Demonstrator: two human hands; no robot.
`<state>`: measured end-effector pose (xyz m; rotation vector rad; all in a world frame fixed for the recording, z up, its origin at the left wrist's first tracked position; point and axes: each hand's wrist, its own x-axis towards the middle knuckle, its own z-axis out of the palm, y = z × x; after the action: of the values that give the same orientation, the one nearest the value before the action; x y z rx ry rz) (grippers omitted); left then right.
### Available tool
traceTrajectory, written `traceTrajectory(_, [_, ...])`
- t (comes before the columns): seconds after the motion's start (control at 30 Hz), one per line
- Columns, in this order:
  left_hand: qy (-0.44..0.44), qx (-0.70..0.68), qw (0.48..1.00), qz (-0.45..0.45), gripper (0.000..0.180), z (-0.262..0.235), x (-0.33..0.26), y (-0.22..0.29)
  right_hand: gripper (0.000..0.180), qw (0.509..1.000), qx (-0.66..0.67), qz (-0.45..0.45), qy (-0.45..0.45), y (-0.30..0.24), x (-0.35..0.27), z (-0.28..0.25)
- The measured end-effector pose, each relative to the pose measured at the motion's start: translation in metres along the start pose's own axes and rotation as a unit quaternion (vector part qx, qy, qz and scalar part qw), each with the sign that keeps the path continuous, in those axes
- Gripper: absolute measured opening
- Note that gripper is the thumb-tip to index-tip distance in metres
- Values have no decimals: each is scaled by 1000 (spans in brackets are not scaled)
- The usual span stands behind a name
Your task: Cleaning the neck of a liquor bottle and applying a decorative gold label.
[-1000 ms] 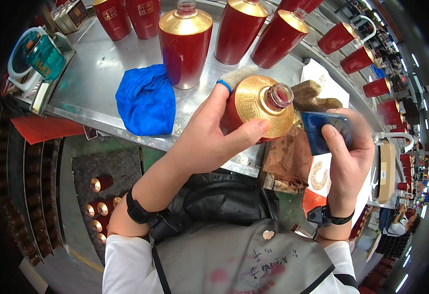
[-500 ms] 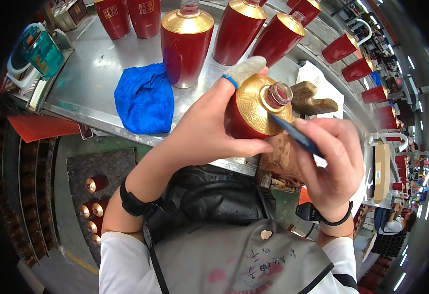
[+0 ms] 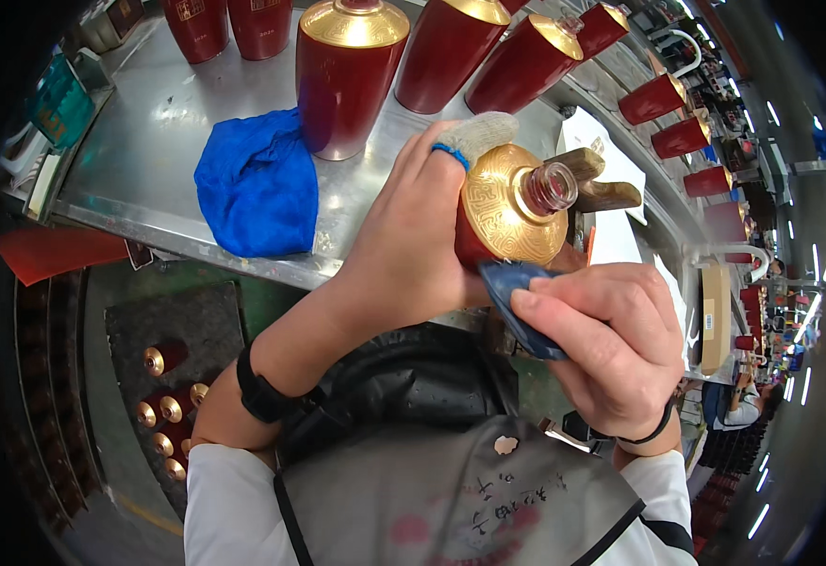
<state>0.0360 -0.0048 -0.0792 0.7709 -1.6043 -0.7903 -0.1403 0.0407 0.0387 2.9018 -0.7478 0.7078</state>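
Note:
My left hand (image 3: 411,238) is wrapped round a red glass bottle (image 3: 505,215) with a patterned gold shoulder and an uncapped clear neck. The bottle tilts toward the right. A grey fabric sleeve with a blue band covers one of my left fingers. Pinched in my right hand (image 3: 616,332) is a dark blue, flat, thin piece (image 3: 523,307), its exact kind unclear. Its upper edge lies at the lower rim of the gold shoulder; whether it touches cannot be made out. A crumpled blue cloth (image 3: 257,184) lies on the metal table (image 3: 149,141) left of the bottle.
Several red bottles with gold shoulders, such as this bottle (image 3: 349,85), stand along the table's far side. A wooden block (image 3: 609,195) sits behind the held bottle. More bottles (image 3: 161,358) stand on a dark surface below left. A person (image 3: 745,406) is far right.
The blue piece has moved from beside the bottle's neck down to the lower rim of the gold shoulder, and shows more of its flat face. The bottle has turned slightly in my left hand.

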Motion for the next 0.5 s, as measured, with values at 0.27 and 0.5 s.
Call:
traceTrajectory(0.27, [25,66,996,53,79,2,-1,-2,48,998,-67,-13,-12,-6,9,5])
traceTrajectory(0.5, [39,39,997,45,84,5,-2,-4,46,997,-60,52,-3,-9,15,2])
